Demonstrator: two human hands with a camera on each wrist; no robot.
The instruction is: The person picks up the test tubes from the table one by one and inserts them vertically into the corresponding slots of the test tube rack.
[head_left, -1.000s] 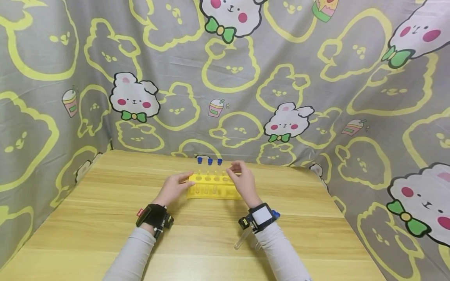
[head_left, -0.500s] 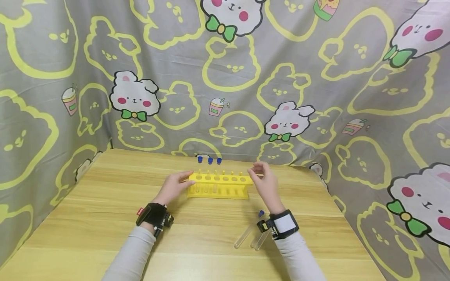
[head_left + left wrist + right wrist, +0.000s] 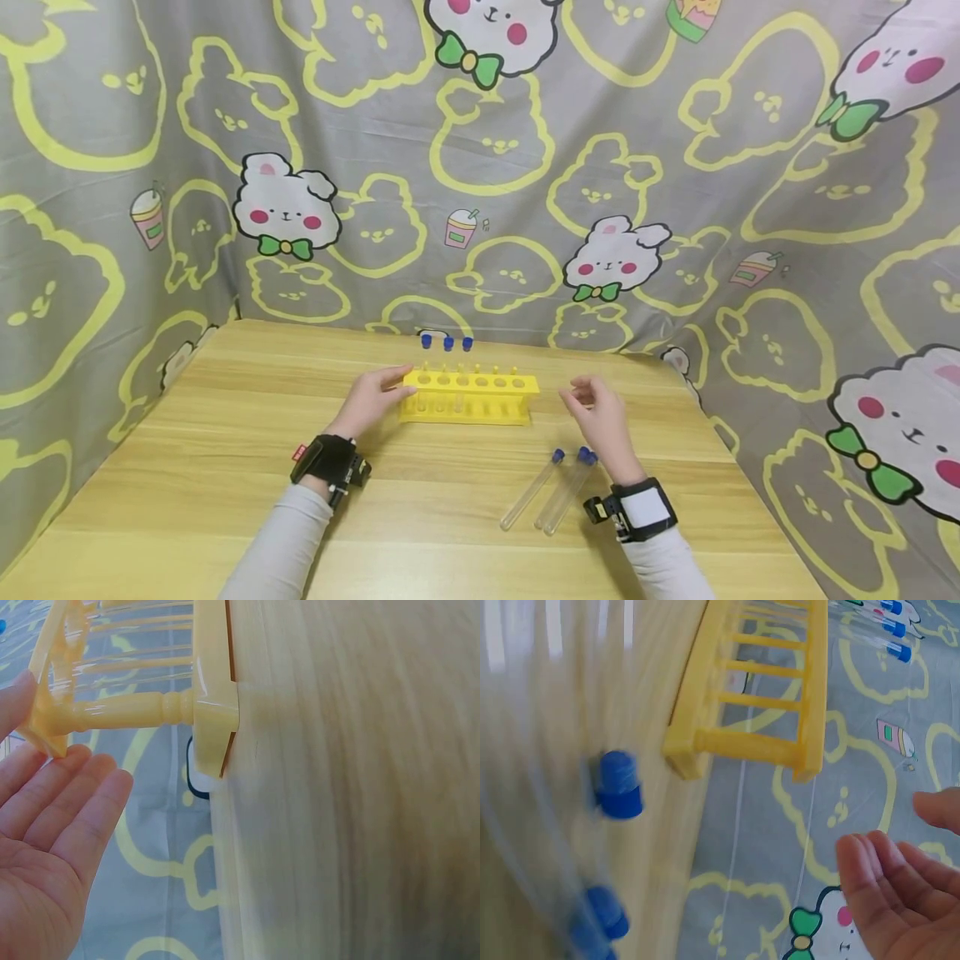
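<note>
The right hand, loosely curled around nothing, has moved away from the test-tube rack, whose end the left hand pinches; three capped test tubes lie unracked on the desk.

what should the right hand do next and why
Probably pinch a blue-capped test tube off the table: the right hand holds nothing, and three holes of the yellow test tube rack, gripped by the left hand, look vacant.
</note>
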